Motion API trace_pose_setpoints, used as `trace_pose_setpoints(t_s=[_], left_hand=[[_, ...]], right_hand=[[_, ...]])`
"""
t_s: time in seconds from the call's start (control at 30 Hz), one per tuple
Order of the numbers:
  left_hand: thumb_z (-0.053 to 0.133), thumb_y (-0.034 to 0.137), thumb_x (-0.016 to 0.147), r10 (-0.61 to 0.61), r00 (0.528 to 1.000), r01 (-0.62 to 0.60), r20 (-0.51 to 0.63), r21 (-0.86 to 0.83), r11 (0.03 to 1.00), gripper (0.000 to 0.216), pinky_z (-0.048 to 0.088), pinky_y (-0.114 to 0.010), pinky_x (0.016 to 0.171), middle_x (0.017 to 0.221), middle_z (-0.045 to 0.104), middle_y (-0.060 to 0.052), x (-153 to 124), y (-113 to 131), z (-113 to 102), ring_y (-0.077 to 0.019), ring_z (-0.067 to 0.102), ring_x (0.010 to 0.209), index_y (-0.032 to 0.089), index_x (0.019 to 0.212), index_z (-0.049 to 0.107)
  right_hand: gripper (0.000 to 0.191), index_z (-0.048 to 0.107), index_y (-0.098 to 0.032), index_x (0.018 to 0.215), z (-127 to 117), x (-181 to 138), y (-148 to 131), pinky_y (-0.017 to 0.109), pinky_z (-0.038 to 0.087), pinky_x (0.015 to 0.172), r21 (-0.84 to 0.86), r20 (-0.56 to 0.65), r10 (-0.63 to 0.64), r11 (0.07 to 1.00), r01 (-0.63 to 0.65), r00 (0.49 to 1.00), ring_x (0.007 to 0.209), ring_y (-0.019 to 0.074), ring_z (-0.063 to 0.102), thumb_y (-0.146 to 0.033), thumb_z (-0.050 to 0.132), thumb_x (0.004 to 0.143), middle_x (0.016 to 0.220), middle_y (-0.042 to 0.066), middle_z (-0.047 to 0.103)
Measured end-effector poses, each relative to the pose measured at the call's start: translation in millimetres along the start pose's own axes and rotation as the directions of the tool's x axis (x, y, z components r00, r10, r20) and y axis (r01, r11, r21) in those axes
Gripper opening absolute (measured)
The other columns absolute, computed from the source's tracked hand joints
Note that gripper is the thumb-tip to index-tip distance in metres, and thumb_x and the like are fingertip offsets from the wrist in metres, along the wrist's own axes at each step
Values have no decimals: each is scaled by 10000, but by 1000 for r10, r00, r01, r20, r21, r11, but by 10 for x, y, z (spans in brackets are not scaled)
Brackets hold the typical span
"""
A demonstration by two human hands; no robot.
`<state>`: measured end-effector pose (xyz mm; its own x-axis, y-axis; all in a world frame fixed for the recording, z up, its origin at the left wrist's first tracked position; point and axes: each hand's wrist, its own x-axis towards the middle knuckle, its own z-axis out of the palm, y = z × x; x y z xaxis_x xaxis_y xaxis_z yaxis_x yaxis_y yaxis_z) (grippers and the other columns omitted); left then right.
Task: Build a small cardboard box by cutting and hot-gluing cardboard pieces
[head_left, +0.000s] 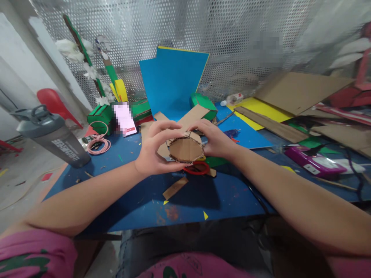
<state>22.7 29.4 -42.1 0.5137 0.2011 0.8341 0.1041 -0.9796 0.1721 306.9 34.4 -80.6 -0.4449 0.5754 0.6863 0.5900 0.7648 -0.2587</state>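
A round cardboard disc (185,150) with a rough folded rim is held up above the blue table (145,200). My left hand (153,148) curls around its left edge, thumb under and fingers over the top. My right hand (213,141) pinches its right and upper rim. Red-handled scissors (198,168) lie on the table just below the disc. A loose cardboard strip (174,188) lies a little nearer to me.
A grey shaker bottle (52,135) stands at the left edge, a pink coiled cable (99,144) beside it. Blue sheets (174,81), green boxes (204,104), a glue bottle (232,99), yellow paper and large cardboard sheets (298,90) fill the back. A purple case (315,162) lies right.
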Motion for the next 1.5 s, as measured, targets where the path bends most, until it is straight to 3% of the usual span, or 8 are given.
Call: trace_pose_setpoints(t_s=[0.23,0.53,0.8,1.17,1.5], left_hand=[[853,660,889,36,999,-37,-15,-89,995,611,618,-550,1059,1343,719,-111,14,4,20,-327,712,1248,344,1363,633],[877,646,870,40,999,-38,26,-81,996,636,629,-515,970,1270,766,-116,9,-23,30,-320,750,1168,316,1350,623],[874,595,901,111,994,-109,20,-79,991,612,633,-495,981,1278,773,-110,29,7,20,-300,759,1173,308,1377,618],[914,567,863,68,998,-66,15,-108,992,621,625,-496,999,1263,783,-96,26,-16,13,-301,764,1165,311,1351,627],[922,603,847,63,996,-71,-60,-137,988,661,595,-443,974,1229,771,-113,-7,-113,79,-284,746,1126,257,1346,661]], right_hand=[[549,650,-286,1239,-11,16,-52,550,586,1002,27,14,-25,999,24,1000,1164,375,690,-264,888,746,1244,117,756],[527,664,-283,1224,-28,18,-61,562,595,989,17,42,-3,1000,2,999,1142,374,691,-291,894,750,1220,118,760],[523,647,-295,1222,-22,11,-48,552,586,998,17,21,7,1000,-8,1000,1155,374,689,-278,881,754,1225,112,754],[575,652,-301,1289,-2,18,-57,617,569,1061,-17,-29,-50,999,50,998,1232,394,663,-250,870,759,1342,132,730],[606,645,-304,1398,-6,-4,-49,567,574,1067,-4,5,-45,999,45,999,1259,390,681,-246,837,826,1342,119,748]])
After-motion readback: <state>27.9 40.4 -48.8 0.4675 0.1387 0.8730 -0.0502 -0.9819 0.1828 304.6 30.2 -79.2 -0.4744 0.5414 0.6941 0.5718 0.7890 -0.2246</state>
